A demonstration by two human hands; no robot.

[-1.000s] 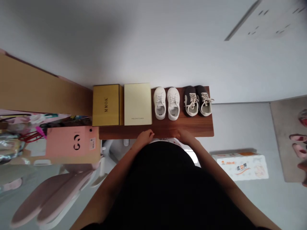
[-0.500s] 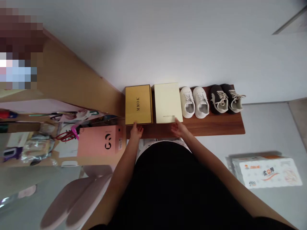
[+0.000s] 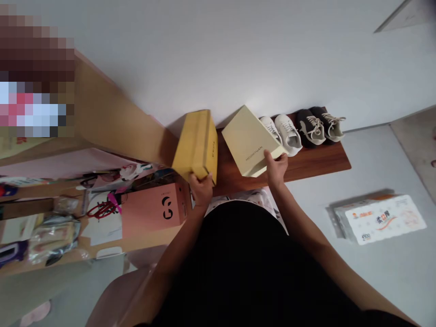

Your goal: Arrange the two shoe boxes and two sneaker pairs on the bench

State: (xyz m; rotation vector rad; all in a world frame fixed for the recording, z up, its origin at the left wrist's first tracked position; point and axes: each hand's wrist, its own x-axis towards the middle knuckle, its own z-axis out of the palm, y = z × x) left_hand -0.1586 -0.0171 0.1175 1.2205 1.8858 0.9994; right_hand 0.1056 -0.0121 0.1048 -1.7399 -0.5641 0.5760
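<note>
Currently, the left hand point(image 3: 201, 188) pinches the near end of a tilted yellow box point(image 3: 195, 141) at the left of a shelf point(image 3: 315, 164). Beside it, the right hand point(image 3: 276, 168) pinches the near right edge of a skewed cream box point(image 3: 248, 138), left of white shoes point(image 3: 289, 130) and dark shoes point(image 3: 310, 129).

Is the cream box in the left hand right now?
No, the right hand grips the cream box, while the left hand holds the yellow box.

Both forearms point(image 3: 174, 254) (bare) reach forward, left grip point(image 3: 201, 187) and right grip point(image 3: 275, 167) curled closed
</note>
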